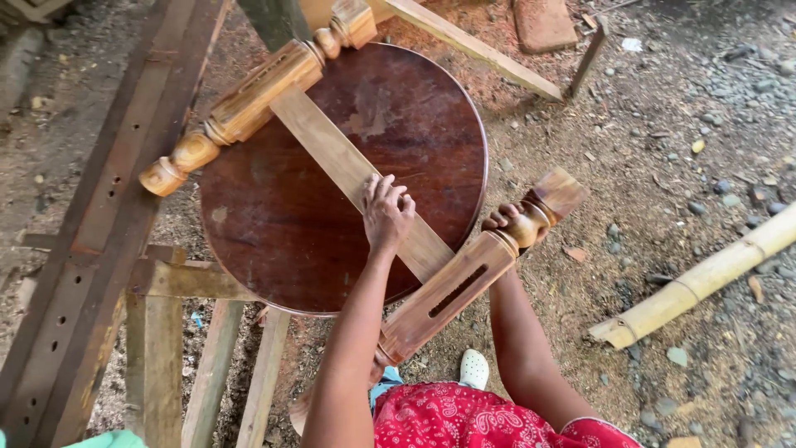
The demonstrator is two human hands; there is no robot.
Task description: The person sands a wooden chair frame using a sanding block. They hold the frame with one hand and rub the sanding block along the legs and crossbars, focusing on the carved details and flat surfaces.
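A round dark-brown wooden tabletop (282, 224) lies upside down on a rough wooden frame. A pale wooden crossbar (332, 153) runs diagonally over it. My left hand (385, 211) rests flat on the crossbar near the tabletop's right edge, fingers spread. My right hand (510, 224) grips the turned neck of a carved table leg (464, 282) that has a long slot in its side and points up to the right. A second turned leg (249, 99) stands at the crossbar's far end, upper left.
The rough wooden frame (166, 332) supports the tabletop. Long dark boards with holes (99, 224) lie at left. A bamboo pole (705, 278) rests on gravel at right. A brick (543, 23) lies at the top. My white shoe (474, 367) shows below.
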